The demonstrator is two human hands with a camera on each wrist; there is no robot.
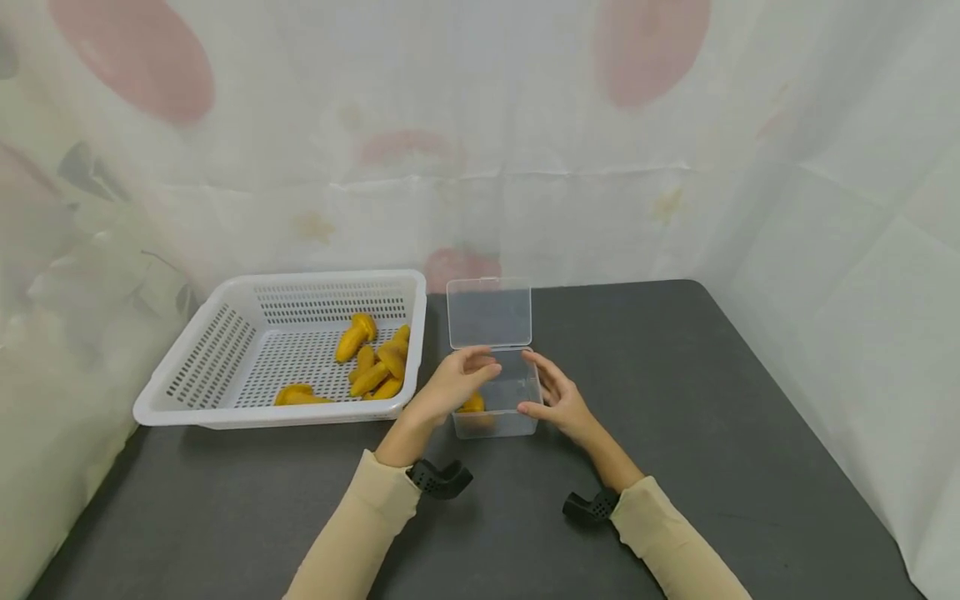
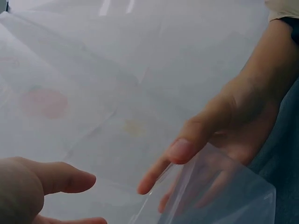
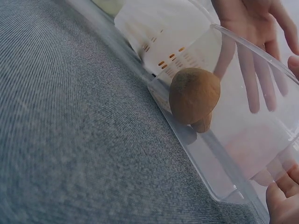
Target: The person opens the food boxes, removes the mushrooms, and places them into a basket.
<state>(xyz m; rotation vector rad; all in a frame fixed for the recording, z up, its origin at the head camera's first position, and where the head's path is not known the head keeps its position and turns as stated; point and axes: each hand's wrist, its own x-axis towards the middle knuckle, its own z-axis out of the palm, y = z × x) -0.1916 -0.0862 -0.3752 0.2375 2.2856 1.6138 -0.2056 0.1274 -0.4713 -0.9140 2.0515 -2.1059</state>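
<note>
A clear plastic box (image 1: 498,426) stands on the table, its hinged lid (image 1: 489,312) raised at the back. Inside, at the left, lies a yellow-brown mushroom (image 1: 473,403), its rounded cap and short stem plain in the right wrist view. My right hand (image 1: 564,410) holds the box by its right side, thumb near the front corner and fingers farther back along the wall. Over the box's left side is my left hand (image 1: 456,382), its fingers reaching above the opening. In the left wrist view, the left thumb (image 2: 70,178) is apart from the fingers with nothing between them.
Left of the box stands a white slotted basket (image 1: 168,406) with several yellow-brown mushrooms (image 1: 370,379), mostly at its right end. The dark grey table (image 1: 637,358) extends to the right. A patterned white curtain (image 1: 555,217) hangs behind the table and along its sides.
</note>
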